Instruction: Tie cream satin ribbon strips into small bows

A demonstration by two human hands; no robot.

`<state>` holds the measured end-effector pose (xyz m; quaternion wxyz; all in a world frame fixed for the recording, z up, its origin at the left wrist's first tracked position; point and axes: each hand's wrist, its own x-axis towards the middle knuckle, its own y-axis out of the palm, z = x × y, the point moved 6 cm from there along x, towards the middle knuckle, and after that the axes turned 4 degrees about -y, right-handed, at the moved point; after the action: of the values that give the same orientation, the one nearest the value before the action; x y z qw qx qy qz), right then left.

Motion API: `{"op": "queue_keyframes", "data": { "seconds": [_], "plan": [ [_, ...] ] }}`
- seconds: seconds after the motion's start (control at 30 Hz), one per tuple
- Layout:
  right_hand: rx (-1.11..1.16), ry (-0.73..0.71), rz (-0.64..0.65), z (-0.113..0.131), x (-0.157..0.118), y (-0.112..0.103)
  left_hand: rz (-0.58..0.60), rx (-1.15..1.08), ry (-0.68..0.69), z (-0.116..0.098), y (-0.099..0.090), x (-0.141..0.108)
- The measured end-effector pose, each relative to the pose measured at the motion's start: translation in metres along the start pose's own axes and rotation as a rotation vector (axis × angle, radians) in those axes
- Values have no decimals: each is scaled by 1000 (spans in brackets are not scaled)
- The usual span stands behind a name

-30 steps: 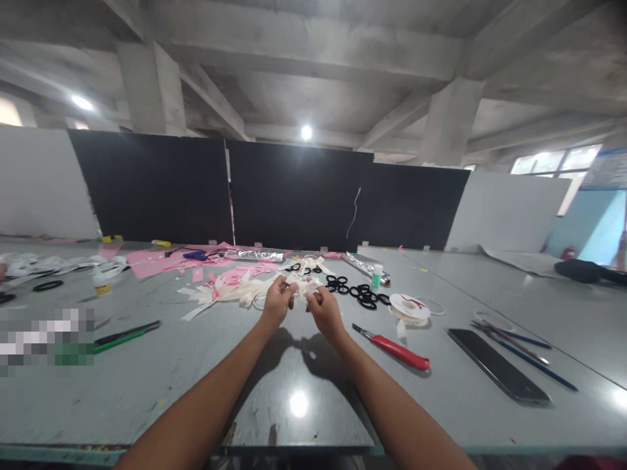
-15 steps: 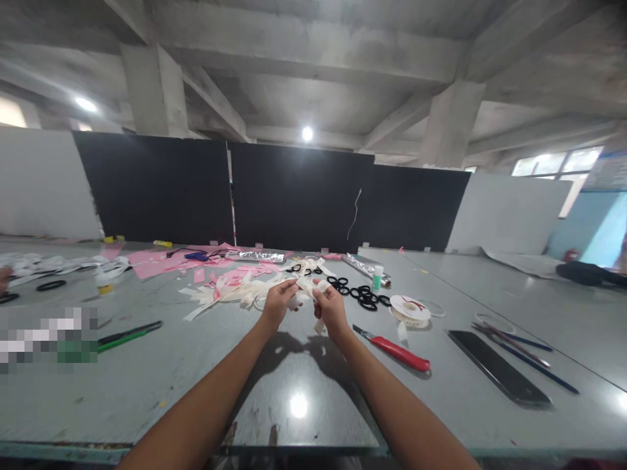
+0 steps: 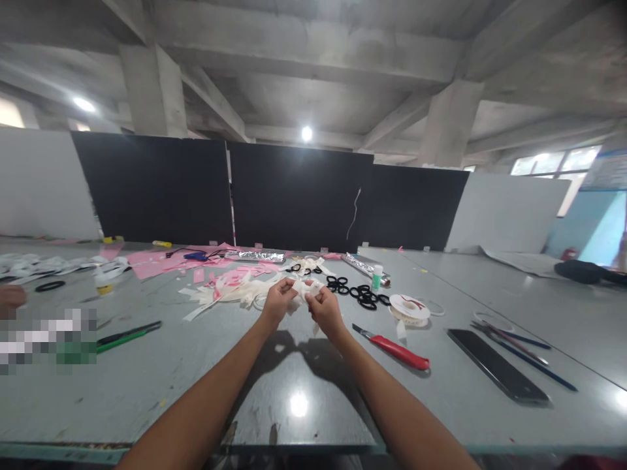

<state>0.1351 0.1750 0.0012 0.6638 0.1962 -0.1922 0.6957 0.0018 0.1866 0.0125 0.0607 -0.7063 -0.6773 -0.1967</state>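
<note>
Above the middle of the table, a white ribbon (image 3: 302, 288) is bunched between my two hands. My left hand (image 3: 279, 300) pinches its left side with thumb and fingers. On its right side, my right hand (image 3: 324, 307) grips it with closed fingers, and a short tail hangs below. Just beyond and to the left lies a pile of cream and pink ribbon strips (image 3: 240, 292). Several black hair ties (image 3: 362, 293) lie to the right of my hands. Farther right is a ribbon spool (image 3: 409, 309) with a loose end.
A red-handled cutter (image 3: 399, 352) lies right of my forearm, with a black phone (image 3: 497, 365) and scissors (image 3: 514, 346) beyond. A green cutter (image 3: 130, 336) lies left. A glue stick (image 3: 377, 278) stands behind the ties. Another person's hand (image 3: 12, 299) shows at the left edge.
My right hand has moved slightly left, closer to my left hand, and the ribbon is more bunched between them. The other person's hand has come farther into view at left.
</note>
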Motion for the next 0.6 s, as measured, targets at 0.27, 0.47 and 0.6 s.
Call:
{"op": "queue_keyframes", "data": {
  "seconds": [0.27, 0.47, 0.6],
  "plan": [
    [223, 100, -38, 3, -4, 3, -90, 60, 70, -4, -3, -6],
    [282, 91, -101, 7, -3, -4, -22, 56, 53, 0, 2, -7],
    [288, 85, -80, 4, -2, -3, 29, 100, 40, 3, 6, -6]
  ]
}}
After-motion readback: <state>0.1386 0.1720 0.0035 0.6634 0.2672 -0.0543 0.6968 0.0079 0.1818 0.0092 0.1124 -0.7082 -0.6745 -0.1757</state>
